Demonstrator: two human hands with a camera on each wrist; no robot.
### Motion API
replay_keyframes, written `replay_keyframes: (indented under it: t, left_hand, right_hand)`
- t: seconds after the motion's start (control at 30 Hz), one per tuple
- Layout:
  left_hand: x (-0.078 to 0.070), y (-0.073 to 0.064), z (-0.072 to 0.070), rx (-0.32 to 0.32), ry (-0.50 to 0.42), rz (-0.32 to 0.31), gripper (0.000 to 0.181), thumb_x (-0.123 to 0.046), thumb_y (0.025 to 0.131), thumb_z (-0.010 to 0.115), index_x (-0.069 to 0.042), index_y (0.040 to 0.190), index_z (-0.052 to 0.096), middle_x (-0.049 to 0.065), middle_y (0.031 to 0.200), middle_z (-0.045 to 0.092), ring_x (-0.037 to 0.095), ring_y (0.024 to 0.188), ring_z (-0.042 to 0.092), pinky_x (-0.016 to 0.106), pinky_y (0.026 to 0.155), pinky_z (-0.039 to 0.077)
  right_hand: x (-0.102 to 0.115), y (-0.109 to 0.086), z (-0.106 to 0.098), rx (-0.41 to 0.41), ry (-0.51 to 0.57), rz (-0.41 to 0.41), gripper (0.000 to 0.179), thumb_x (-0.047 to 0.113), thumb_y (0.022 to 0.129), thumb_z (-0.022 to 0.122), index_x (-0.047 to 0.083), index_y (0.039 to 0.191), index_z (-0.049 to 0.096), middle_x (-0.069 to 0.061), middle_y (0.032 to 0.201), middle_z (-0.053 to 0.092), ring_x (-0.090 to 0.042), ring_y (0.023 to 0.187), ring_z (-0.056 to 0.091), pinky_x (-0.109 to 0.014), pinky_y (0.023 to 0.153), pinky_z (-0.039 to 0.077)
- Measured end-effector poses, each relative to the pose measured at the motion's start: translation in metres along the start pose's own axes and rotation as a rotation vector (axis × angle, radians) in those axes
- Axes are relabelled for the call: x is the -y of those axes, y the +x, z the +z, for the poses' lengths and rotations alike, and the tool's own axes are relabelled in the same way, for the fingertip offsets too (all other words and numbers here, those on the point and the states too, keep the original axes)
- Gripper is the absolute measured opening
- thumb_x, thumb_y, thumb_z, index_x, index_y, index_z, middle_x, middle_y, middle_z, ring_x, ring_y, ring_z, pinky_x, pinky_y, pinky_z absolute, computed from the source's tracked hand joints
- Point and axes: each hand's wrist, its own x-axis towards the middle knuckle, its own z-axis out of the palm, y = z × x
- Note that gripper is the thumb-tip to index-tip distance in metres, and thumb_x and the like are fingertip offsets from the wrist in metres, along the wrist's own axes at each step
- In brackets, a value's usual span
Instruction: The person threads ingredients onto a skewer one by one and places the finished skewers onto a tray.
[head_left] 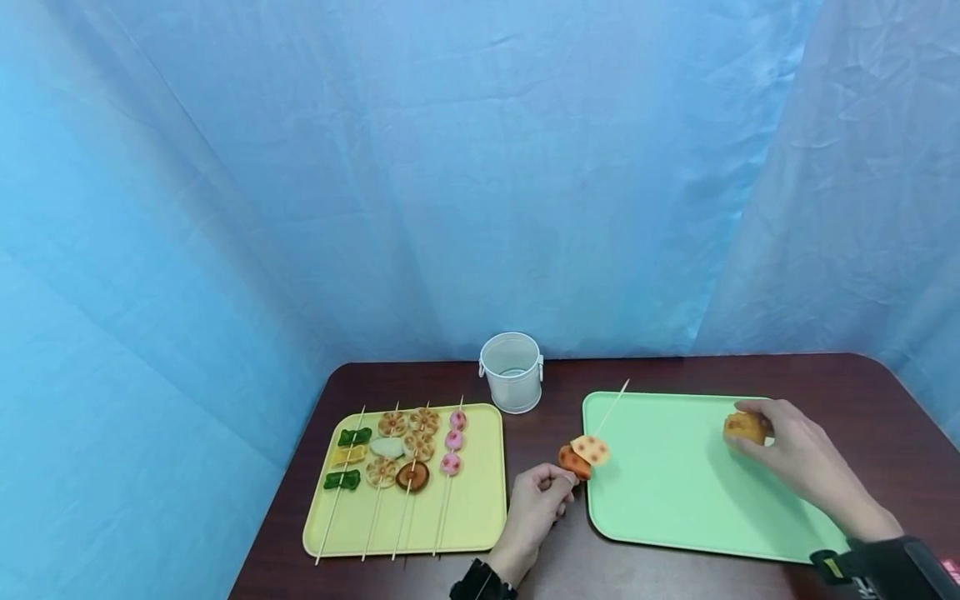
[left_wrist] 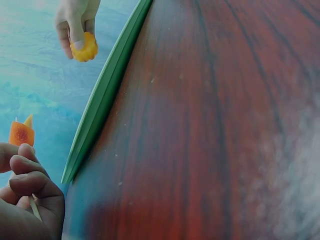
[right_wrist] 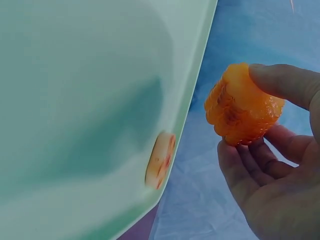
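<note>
My left hand (head_left: 535, 510) grips the lower end of a wooden skewer (head_left: 613, 408), which slants up over the left edge of the green tray (head_left: 675, 517). Threaded on it are an orange-brown slice (head_left: 574, 462), close to the fingers, and a pale slice with reddish spots (head_left: 591, 450). Over the tray's right part, my right hand (head_left: 806, 454) pinches a chunk of toy corn (head_left: 744, 427) between thumb and fingers. The right wrist view shows the corn (right_wrist: 242, 107) yellow-orange with browned patches. A pale, red-marked piece (right_wrist: 160, 161) lies by the tray's rim there; in the head view it is hidden.
On the left, a yellow tray (head_left: 480, 517) bears several loaded skewers with green, yellow, brown and pink pieces. A small white bucket (head_left: 512, 375) with side handles stands behind, between the trays. Blue cloth (head_left: 480, 183) hangs behind the dark wooden table (head_left: 555, 575).
</note>
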Motion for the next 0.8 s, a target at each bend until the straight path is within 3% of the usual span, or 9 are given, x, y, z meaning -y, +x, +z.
replay_keyframes:
  t: [0.27, 0.53, 0.6, 0.7, 0.8]
  left_hand:
    - [0.000, 0.000, 0.000, -0.005, 0.006, -0.002, 0.016, -0.009, 0.094, 0.065, 0.006, 0.097, 0.072, -0.002, 0.071, 0.061, 0.007, 0.058, 0.047, 0.020, 0.052, 0.037]
    - [0.000, -0.002, 0.001, -0.001, 0.013, -0.012, 0.013, -0.010, 0.094, 0.065, 0.001, 0.094, 0.073, -0.003, 0.070, 0.061, 0.006, 0.057, 0.047, 0.021, 0.049, 0.035]
    - [0.000, -0.002, 0.002, 0.004, 0.013, -0.011, 0.013, -0.010, 0.093, 0.066, 0.000, 0.094, 0.073, -0.004, 0.069, 0.061, 0.006, 0.057, 0.047, 0.020, 0.049, 0.035]
    - [-0.001, -0.002, 0.002, 0.010, 0.014, -0.009, 0.013, -0.011, 0.094, 0.066, 0.000, 0.094, 0.073, -0.004, 0.069, 0.060, 0.006, 0.056, 0.047, 0.020, 0.048, 0.035]
    - [-0.001, -0.002, 0.002, 0.024, 0.010, -0.016, 0.013, -0.012, 0.094, 0.067, 0.000, 0.093, 0.072, -0.003, 0.069, 0.060, 0.006, 0.056, 0.047, 0.020, 0.049, 0.035]
  right_hand:
    - [0.012, 0.003, 0.008, -0.025, 0.035, -0.006, 0.051, 0.028, 0.088, 0.083, -0.001, 0.126, 0.064, -0.021, 0.118, 0.062, -0.035, 0.098, 0.063, -0.033, 0.066, 0.051]
    - [0.027, 0.011, 0.017, -0.004, 0.234, 0.098, 0.065, 0.046, 0.099, 0.069, -0.006, 0.136, 0.058, -0.027, 0.122, 0.067, -0.039, 0.105, 0.070, -0.027, 0.066, 0.055]
    - [0.032, 0.013, 0.021, -0.013, 0.284, 0.117, 0.064, 0.047, 0.100, 0.067, -0.004, 0.137, 0.059, -0.027, 0.127, 0.066, -0.032, 0.104, 0.072, -0.027, 0.069, 0.055]
    - [0.037, 0.016, 0.025, 0.008, 0.391, 0.170, 0.068, 0.051, 0.101, 0.063, -0.002, 0.142, 0.055, -0.024, 0.132, 0.063, -0.011, 0.098, 0.071, -0.027, 0.074, 0.055]
    - [0.041, 0.019, 0.029, 0.050, 0.601, 0.234, 0.075, 0.052, 0.102, 0.059, -0.006, 0.148, 0.046, -0.018, 0.135, 0.059, 0.005, 0.098, 0.064, -0.026, 0.083, 0.057]
